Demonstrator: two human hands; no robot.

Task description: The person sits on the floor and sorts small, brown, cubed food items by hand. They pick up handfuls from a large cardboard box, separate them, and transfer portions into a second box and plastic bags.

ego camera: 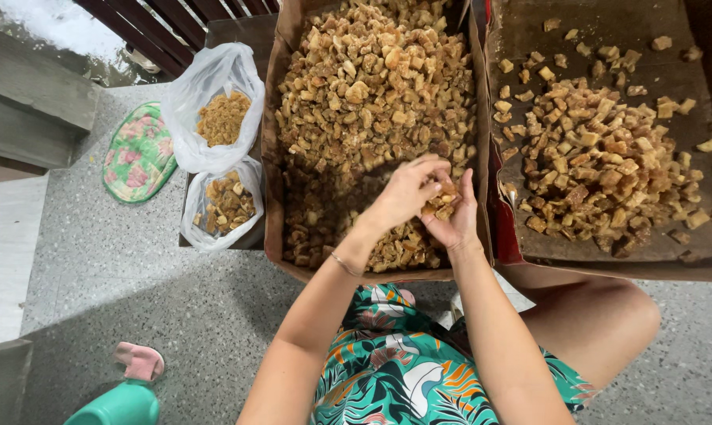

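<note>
Left hand [403, 193] curling down, fingers [431, 167] pinching small brown chunks [442, 203]. Right hand [453, 224] cupping beneath, fingers part open, cradling same chunks. Both working over middle cardboard box [273, 189], heaped pile beyond fingertips. Risk: pieces slipping between loosely cupped fingers, or crumbling under pinch. Flatter box [501, 228] sitting beside right fingers.

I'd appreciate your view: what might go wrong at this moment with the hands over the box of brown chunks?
1. The right hand cups a loose heap of chunks under the left hand; some may spill.
2. The hands work near the full box's front edge, so stray pieces could reach the floor.
</note>
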